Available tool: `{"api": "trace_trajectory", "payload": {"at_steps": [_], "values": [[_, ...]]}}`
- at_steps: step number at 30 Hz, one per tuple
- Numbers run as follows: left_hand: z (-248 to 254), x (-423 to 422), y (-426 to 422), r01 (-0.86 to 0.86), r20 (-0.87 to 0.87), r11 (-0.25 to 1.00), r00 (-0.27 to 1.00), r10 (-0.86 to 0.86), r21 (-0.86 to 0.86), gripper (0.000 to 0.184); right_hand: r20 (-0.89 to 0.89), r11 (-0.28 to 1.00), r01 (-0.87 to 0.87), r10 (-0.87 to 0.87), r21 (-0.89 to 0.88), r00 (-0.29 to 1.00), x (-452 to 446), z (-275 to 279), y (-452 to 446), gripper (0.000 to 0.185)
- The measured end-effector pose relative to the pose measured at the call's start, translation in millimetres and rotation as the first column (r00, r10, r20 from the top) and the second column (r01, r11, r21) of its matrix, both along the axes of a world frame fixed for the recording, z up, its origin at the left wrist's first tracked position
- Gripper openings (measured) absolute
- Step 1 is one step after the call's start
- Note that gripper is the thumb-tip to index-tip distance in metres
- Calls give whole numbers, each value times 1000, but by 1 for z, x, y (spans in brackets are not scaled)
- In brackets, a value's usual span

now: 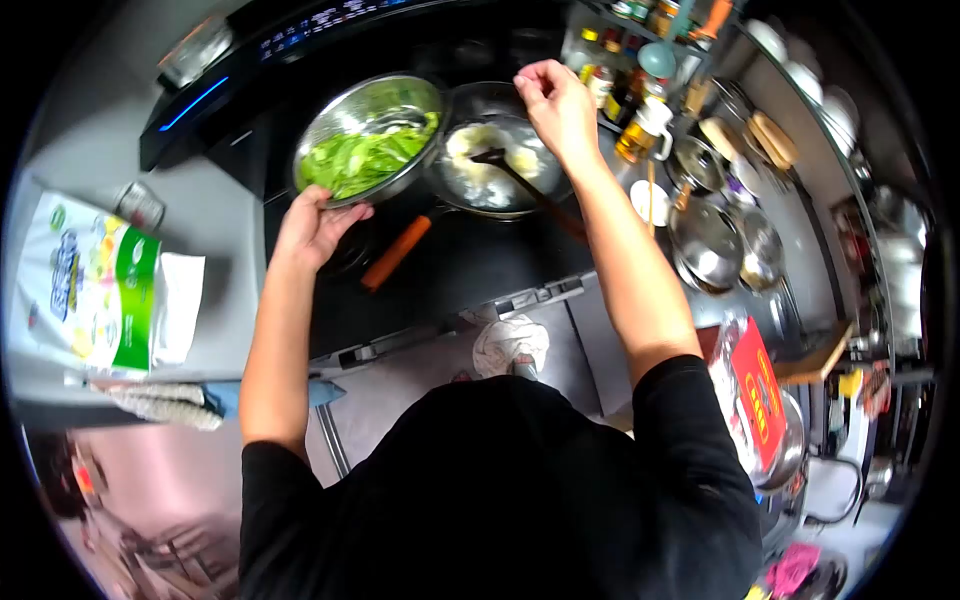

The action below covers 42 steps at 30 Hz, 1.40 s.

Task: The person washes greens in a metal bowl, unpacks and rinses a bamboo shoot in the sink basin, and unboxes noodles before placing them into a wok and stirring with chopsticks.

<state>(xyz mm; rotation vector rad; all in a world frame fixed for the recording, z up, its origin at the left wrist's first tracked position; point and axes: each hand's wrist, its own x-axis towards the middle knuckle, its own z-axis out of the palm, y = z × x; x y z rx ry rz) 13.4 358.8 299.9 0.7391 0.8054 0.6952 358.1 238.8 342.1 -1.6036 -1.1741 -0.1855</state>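
My left hand (pixel 314 230) grips the near edge of a steel bowl (pixel 385 95), which is tilted toward the frying pan (pixel 478 104) beside it. Green sliced leafy vegetables (pixel 365 160) lie inside the bowl. Over the pan's far right side is my right hand (pixel 560 105), its fingers curled together; anything between them is too small to make out. Pale pieces (pixel 475 140) sit in shiny liquid in the pan. A dark spatula (pixel 525 183) rests across it, handle toward the right. The pan's orange-brown handle (pixel 398 253) points to the lower left.
Sauce bottles (pixel 600 82) and an oil jug (pixel 643 130) stand right of the black stove (pixel 450 270). Steel pots and lids (pixel 708 243) fill the right counter. A green-and-white package (pixel 90 280) lies on the left counter. A white cloth (pixel 510 345) is on the floor.
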Motion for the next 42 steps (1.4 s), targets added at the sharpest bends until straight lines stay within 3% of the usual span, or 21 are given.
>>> {"api": "trace_trajectory", "payload": {"at_steps": [2,5,7,9,11,13,15,19,21,25,29,33,35,37,39,41,42], "values": [[0,-7,-1,25,-6,1000,1000,-24,18,46,-207,994,108,-110,-20,972,10,-21,-33,14],[19,-5,-22,76,28,993,996,-79,90,45,-262,974,219,-197,57,945,9,-68,-94,19],[31,2,-29,199,28,974,979,-203,106,45,-374,979,196,-203,-57,905,-12,-89,-142,26],[42,23,-46,251,22,962,967,-255,109,45,-566,973,144,-223,-181,794,-33,-89,-184,30],[45,44,-62,326,54,938,941,-334,119,44,-652,977,110,-204,-182,731,-53,-74,-223,35],[47,70,-93,311,48,942,947,-318,124,45,-650,955,117,-271,-271,710,-60,-68,-254,38],[51,97,-129,311,66,942,945,-321,125,44,-673,964,145,-261,-223,692,-64,-63,-278,39],[45,134,-185,434,67,895,895,-442,102,42,-486,898,365,-440,-246,755,-43,-52,-337,36],[38,147,-210,481,72,872,870,-487,86,43,-467,839,443,-545,-317,696,-30,-18,-372,35],[3,166,-238,574,72,819,818,-571,-17,39,-121,747,561,-633,-358,765,49,22,-440,39],[-30,174,-259,585,0,808,810,-587,-66,45,176,569,624,-647,-535,742,120,53,-453,40],[-76,170,-265,583,-182,811,793,-581,-50,48,256,481,492,-476,-725,842,221,13,-420,37],[-80,166,-268,640,-311,768,728,-611,-11,48,360,362,479,-349,-800,865,274,-28,-389,36],[-87,164,-278,599,-255,800,771,-584,-20,47,373,323,452,-279,-831,885,305,-66,-354,40],[-99,160,-279,584,-296,812,776,-557,1,46,437,440,468,-177,-766,882,324,-101,-327,45],[-114,153,-275,600,-435,799,732,-524,47,44,446,404,468,-153,-786,882,333,-126,-310,41],[-110,156,-284,536,-367,842,797,-479,64,41,451,386,468,-139,-795,881,332,-130,-301,38]]}}
